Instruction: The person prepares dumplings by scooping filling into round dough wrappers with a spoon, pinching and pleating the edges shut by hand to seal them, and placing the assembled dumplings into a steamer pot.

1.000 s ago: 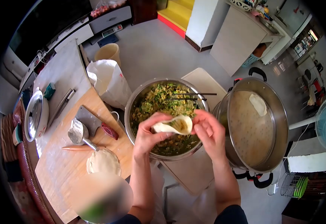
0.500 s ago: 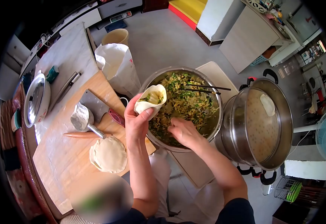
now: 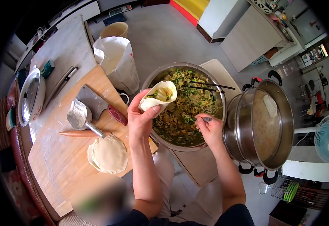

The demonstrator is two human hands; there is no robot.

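My left hand (image 3: pixel 143 115) is closed around a cupped dough wrapper (image 3: pixel 149 101) with some green and yellow filling inside. It is over the left part of a large steel bowl (image 3: pixel 160 69) of chopped filling (image 3: pixel 179 128). Above the bowl's right side, my right hand (image 3: pixel 210 130) grips what looks like a metal spoon (image 3: pixel 207 119), most of it hidden by fingers and filling. A pair of dark chopsticks (image 3: pixel 209 86) rests across the bowl's far right. To the left lies a stack of round dough wrappers (image 3: pixel 109 154) on the wooden board.
On the wooden board (image 3: pixel 55 165) are a cleaver (image 3: pixel 92 100), a flour scoop (image 3: pixel 77 115) and a rolling pin (image 3: pixel 77 133). A white flour sack (image 3: pixel 123 75) stands beyond. At right is a steamer pot (image 3: pixel 243 124) with one pale dough piece (image 3: pixel 270 105) inside.
My right hand has risen from deep in the bowl and shifted right, bringing a metal handle into view. My left hand with the wrapper has moved slightly right, and more filling shows in it.
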